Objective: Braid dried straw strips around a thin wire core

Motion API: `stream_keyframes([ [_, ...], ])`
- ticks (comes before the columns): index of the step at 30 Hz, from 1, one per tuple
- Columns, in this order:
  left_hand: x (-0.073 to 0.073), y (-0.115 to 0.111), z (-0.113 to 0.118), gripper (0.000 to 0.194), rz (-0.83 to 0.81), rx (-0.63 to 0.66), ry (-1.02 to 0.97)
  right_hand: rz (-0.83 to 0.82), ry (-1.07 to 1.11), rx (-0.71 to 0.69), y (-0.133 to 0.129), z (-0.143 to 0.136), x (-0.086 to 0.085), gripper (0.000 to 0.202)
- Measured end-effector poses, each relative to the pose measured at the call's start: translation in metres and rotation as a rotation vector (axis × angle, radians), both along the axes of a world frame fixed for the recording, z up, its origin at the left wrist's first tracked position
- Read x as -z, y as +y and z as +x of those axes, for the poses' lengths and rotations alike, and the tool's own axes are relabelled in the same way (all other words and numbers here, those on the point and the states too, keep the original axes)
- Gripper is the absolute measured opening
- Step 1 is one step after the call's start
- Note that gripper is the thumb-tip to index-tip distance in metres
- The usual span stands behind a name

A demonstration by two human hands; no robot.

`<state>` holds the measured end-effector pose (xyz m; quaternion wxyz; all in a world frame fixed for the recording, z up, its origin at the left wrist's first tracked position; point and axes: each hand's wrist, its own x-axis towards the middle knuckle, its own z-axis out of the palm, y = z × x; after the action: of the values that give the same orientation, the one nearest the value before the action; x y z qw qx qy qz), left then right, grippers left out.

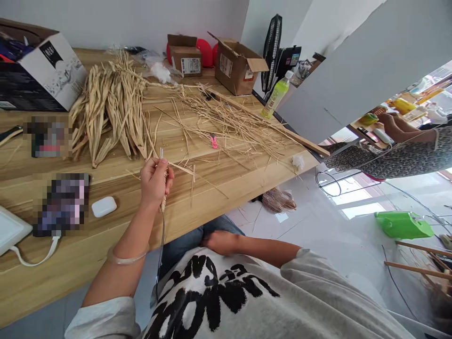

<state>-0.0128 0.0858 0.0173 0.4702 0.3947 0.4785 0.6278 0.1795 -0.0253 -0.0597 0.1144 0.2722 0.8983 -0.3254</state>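
My left hand (154, 182) is closed on a woven straw strip (163, 203) above the front edge of the wooden table. Thin wires (162, 153) stick up above the fist, and a longer dark wire (162, 235) hangs from the strip's lower end towards my lap. Loose straw strands (181, 168) stretch out to the right of the fingers. Down at my lap rests my right hand (219, 242), its fingers mostly hidden. Pink-handled snips (213, 141) lie on the table beyond the left hand, among scattered straw (233, 117).
Behind the left hand lies a big bundle of dried straw leaves (113, 108). A phone (65, 205) and white earbud case (104, 206) are at left. Cardboard boxes (238, 66), a green drink bottle (277, 95) and a fan (272, 52) stand at the back. Another person's arm (406, 129) shows at right.
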Motion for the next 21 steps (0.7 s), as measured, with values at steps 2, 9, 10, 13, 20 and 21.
stream_keyframes([
  [2, 0.000, 0.000, 0.000, 0.041, 0.000, 0.000, 0.004, 0.045, 0.119, -0.223, 0.006, 0.019, -0.039, 0.025],
  [9, 0.001, -0.002, 0.004, 0.030, -0.030, 0.000, 0.021, 0.641, 0.642, 0.746, 0.153, 0.078, -0.136, 0.038],
  [10, 0.002, -0.002, 0.005, 0.030, -0.037, 0.000, 0.029, 0.614, 0.578, 0.827, 0.172, 0.073, -0.134, 0.040],
  [13, 0.003, -0.002, 0.007, 0.033, -0.057, -0.005, 0.041, 0.416, 0.530, 0.828, 0.197, 0.040, -0.113, 0.046],
  [20, 0.012, -0.003, 0.009, 0.035, -0.068, -0.033, 0.223, -0.705, 0.835, 0.561, 0.170, -0.046, -0.069, 0.034],
  [21, 0.013, -0.004, 0.009, 0.034, -0.075, -0.042, 0.259, -0.768, 0.849, 0.560, 0.171, -0.051, -0.065, 0.035],
])
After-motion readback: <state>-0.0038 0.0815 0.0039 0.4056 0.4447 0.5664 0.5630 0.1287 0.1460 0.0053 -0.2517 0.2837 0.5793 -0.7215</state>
